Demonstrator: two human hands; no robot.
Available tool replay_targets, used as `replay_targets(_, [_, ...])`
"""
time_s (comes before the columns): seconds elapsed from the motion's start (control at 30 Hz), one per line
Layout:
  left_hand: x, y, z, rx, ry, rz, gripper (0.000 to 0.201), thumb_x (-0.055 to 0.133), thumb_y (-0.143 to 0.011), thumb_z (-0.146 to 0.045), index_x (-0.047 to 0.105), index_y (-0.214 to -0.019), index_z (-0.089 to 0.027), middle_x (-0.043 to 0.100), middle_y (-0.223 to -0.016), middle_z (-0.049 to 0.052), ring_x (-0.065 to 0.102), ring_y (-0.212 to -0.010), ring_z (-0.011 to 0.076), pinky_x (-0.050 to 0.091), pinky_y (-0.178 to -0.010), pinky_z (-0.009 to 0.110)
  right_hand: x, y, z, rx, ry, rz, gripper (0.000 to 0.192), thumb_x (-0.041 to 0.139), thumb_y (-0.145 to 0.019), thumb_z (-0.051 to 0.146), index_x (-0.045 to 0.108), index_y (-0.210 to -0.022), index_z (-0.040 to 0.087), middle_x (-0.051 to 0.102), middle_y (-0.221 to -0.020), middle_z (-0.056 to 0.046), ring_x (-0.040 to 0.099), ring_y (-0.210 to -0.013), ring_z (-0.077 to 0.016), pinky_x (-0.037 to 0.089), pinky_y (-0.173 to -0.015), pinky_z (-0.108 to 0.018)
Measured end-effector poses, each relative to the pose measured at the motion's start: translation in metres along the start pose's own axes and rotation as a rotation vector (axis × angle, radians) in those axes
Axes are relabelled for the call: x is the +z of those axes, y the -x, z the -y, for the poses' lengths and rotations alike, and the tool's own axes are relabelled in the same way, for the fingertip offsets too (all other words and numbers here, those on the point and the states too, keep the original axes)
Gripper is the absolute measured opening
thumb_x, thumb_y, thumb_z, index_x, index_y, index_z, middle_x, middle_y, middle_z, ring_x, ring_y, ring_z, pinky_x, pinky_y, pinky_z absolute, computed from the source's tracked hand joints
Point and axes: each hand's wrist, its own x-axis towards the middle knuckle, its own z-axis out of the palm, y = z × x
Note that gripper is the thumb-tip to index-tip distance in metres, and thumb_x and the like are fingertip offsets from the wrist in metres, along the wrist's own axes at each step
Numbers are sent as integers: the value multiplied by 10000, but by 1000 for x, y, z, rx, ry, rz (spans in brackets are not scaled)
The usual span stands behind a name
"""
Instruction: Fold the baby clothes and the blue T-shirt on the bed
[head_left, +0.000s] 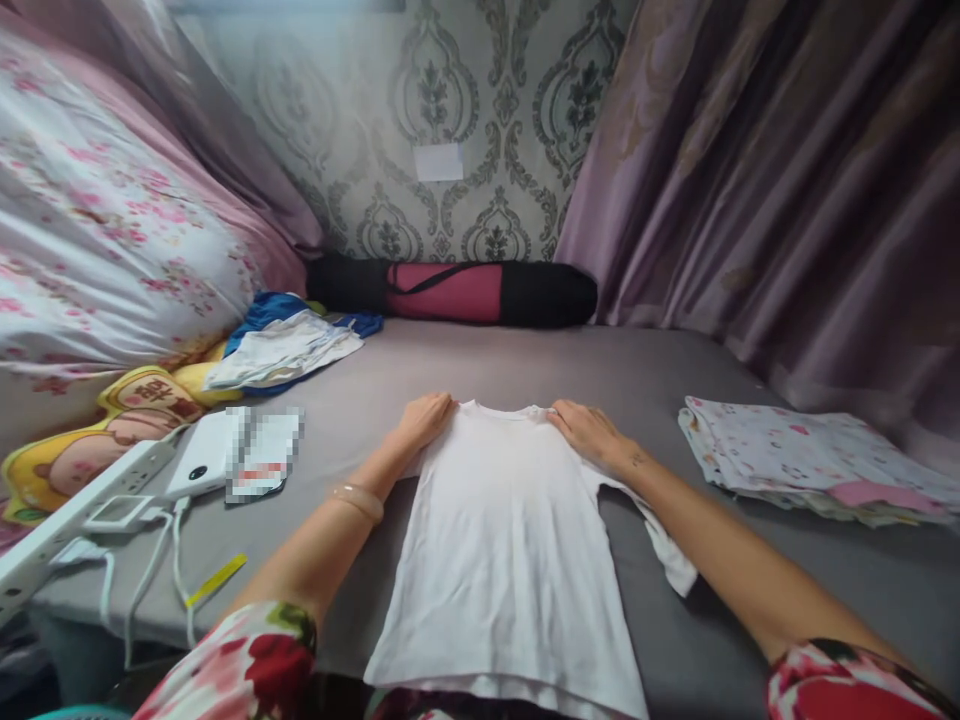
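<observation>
White T-shirt (510,560): lies flat, spread lengthwise on the grey bed sheet (465,365), collar at the far end, hem at the near edge closest to the person; one short sleeve shows on the right side, the left sleeve is not visible from here. Left hand (426,418): palm down, fingers loosely together, resting on the shirt's left shoulder at the collar end; whether it pinches the cloth cannot be told. A pale bangle (360,500) sits on the left wrist. Right hand (591,432): palm down, fingers extended and slightly spread, resting on the right shoulder just beside the neckline; grip likewise cannot be told. Both hands lie at the far end of the shirt, one on each side of the collar, with the body of the shirt running back between the forearms. Folded floral cloth stack (810,465): on the sheet to the right, well apart from the shirt. Blue and white clothes heap (289,345): far left, near the floral quilt (97,240). Black and pink roll bag (457,292): against the patterned wall. White power strip (75,510) and white device (202,455): left edge, with cables. Yellow cushion (112,420): bears printed characters, too small to read. A blurred patch beside the device is unreadable.
</observation>
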Motion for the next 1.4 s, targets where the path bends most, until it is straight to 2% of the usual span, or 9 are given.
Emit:
replay_targets(0.13, [0, -12, 5, 4, -56, 1, 399, 226, -1013, -402, 567, -1013, -193, 684, -1019, 119, 644, -960, 241, 440, -745, 309, 10, -9, -6, -5, 45, 13, 342, 267, -1031, 410, 537, -1073, 204, 673, -1087, -95, 659, -933, -235, 397, -721, -300])
replay_targets(0.33, [1, -43, 13, 31, -113, -26, 415, 221, -1017, -425, 551, -1051, -177, 682, -1015, 125, 648, -980, 240, 439, -765, 306, 9, -34, -18, 9, 54, 3, 334, 267, -1031, 413, 523, -1084, 205, 675, -1108, -93, 667, -937, -240, 406, -723, -303])
replay_targets(0.67, [7, -109, 28, 14, -133, -53, 402, 251, -1015, -395, 565, -1076, -151, 669, -1063, 161, 637, -1004, 258, 446, -795, 323, 2, -96, -36, 56, 38, 63, 371, 255, -1028, 414, 525, -1145, 187, 660, -1173, -136, 647, -1041, -270, 422, -809, -335])
replay_targets(0.9, [-1, -150, 35, -31, -163, -107, 361, 275, -1011, -352, 562, -1084, -145, 661, -1091, 157, 614, -1051, 258, 446, -828, 321, 2, -140, -47, 102, -8, 39, 406, 236, -1026, 403, 519, -1189, 162, 617, -1242, -169, 622, -1084, -302, 417, -858, -393])
replay_targets(0.97, [-2, -155, 35, -42, -165, -110, 366, 271, -1010, -351, 564, -1085, -145, 660, -1096, 164, 614, -1054, 262, 447, -830, 327, 5, -147, -49, 119, -31, 35, 406, 244, -1024, 405, 520, -1195, 161, 602, -1265, -166, 613, -1095, -298, 413, -871, -394])
replay_targets(1.17, [1, -160, 32, -107, 6, 64, 421, 282, -989, -446, 597, -1046, -173, 690, -1080, 144, 645, -991, 248, 443, -781, 308, 11, -161, -53, 163, -182, 22, 323, 398, -983, 376, 583, -1143, 165, 627, -1224, -147, 591, -1115, -252, 416, -861, -307])
replay_targets(1.3, [3, -170, 28, -143, 111, 69, 425, 342, -959, -496, 625, -1008, -183, 690, -1107, 126, 630, -1022, 255, 429, -786, 310, 13, -173, -47, 142, -262, 1, 337, 432, -969, 378, 623, -1139, 158, 627, -1223, -135, 573, -1135, -234, 399, -904, -280])
replay_targets(1.4, [12, -171, 22, -149, 110, 19, 349, 397, -957, -439, 596, -1064, -174, 674, -1140, 129, 614, -1051, 251, 420, -832, 325, 19, -178, -38, 169, -248, -30, 345, 421, -976, 375, 619, -1150, 153, 612, -1235, -143, 561, -1148, -240, 391, -934, -302])
